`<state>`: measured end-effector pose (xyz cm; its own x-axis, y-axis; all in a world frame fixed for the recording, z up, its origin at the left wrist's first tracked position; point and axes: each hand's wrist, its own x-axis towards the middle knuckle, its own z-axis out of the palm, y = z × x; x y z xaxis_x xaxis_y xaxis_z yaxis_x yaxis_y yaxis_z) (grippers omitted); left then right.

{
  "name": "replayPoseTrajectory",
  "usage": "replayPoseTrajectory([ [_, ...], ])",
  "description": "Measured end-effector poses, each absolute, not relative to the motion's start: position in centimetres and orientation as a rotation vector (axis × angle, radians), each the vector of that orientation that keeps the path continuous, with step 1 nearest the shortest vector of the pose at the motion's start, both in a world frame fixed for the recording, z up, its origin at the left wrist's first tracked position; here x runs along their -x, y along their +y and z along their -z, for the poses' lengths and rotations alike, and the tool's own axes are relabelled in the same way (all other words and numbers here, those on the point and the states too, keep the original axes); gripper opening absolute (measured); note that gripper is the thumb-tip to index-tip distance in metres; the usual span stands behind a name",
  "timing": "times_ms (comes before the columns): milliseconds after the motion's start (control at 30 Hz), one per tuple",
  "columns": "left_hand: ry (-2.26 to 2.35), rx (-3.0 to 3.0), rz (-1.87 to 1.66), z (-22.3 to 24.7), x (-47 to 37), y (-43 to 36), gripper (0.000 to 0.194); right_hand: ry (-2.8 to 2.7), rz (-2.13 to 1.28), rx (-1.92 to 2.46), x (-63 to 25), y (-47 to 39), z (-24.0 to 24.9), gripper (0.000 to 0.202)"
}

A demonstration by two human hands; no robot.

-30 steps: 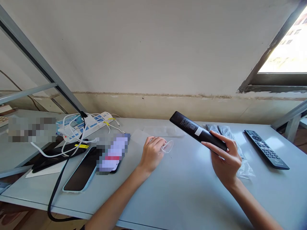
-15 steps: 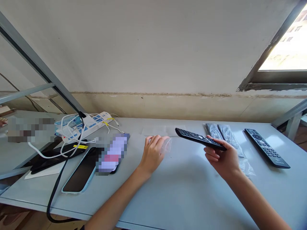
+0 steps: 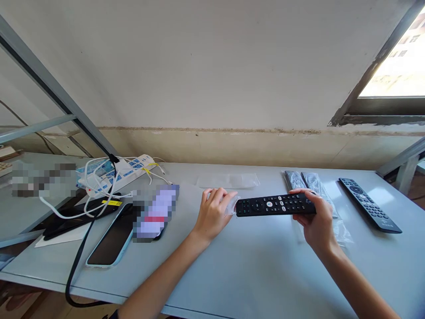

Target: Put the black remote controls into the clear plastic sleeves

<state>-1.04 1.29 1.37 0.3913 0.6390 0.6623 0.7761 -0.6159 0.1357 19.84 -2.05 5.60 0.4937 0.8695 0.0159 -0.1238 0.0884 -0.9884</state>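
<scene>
A black remote control (image 3: 275,204) is held level above the desk, buttons facing me. My right hand (image 3: 317,219) is closed around its right end. At its left end, a clear plastic bag (image 3: 233,206) is bunched in my left hand (image 3: 214,212), whose fingers are pinched together. The bag's mouth meets the tip of the remote; whether the tip is inside I cannot tell. Behind the hands, another clear plastic bag (image 3: 229,180) lies flat on the desk. Right of my right hand are remotes wrapped in plastic (image 3: 312,184) and a bare black remote (image 3: 368,204).
Two phones, one dark-screened (image 3: 111,237) and one blurred (image 3: 156,212), lie on the left of the grey desk (image 3: 252,274). A white power strip (image 3: 129,173) with tangled cables stands behind them. A black strap (image 3: 75,270) hangs over the front edge. Metal posts rise at both sides.
My right hand has turned the remote level with its buttons toward me and brought its left end to the bag. My left hand stays nearly in place.
</scene>
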Motion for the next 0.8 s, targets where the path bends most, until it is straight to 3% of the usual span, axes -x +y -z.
replayPoseTrajectory([
  [167,-1.192,2.508,0.951,-1.30,1.14,1.07,0.022,-0.710,-0.967,1.311,-19.68,-1.73,-5.42,0.032],
  [400,-1.230,2.587,0.935,-1.35,1.17,1.16,0.011,-0.605,-1.226,1.320,-19.67,-1.31,-5.44,0.044],
  [800,-1.187,2.633,0.793,-0.69,0.95,1.08,0.009,-0.841,-1.007,1.388,-19.49,-1.77,-4.90,0.046],
])
